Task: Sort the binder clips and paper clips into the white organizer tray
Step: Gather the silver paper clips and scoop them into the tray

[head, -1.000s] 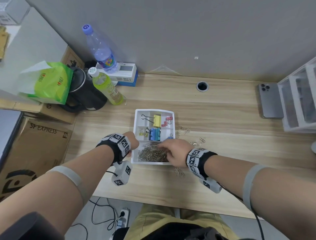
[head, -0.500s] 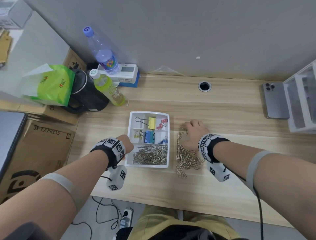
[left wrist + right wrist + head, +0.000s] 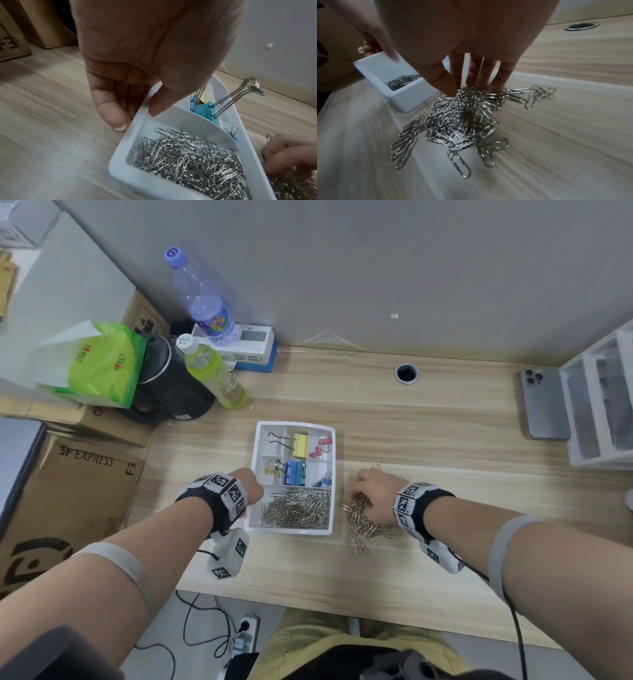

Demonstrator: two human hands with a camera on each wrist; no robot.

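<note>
Wooden desk (image 3: 428,419) against grey wall. White organizer tray (image 3: 254,470) sits mid-desk, rectangular, split into small upper compartments and one wide near compartment. Near compartment full of silver paper clips (image 3: 296,507). Upper compartments hold binder clips: yellow one (image 3: 300,445), blue one (image 3: 296,472), small red ones (image 3: 320,447), all with wire handles. Left hand (image 3: 247,486) grips tray's left wall, thumb tip inside on the divider, fingers (image 3: 111,116) outside the rim. Loose paper clip pile (image 3: 462,119) lies on desk just right of tray, thin silver wire loops, tangled. Right hand (image 3: 376,496) on top of pile, fingertips (image 3: 498,81) and thumb pressed down into clips, closing on a bunch. Phone (image 3: 543,404) far right of tray, bottles behind it.
</note>
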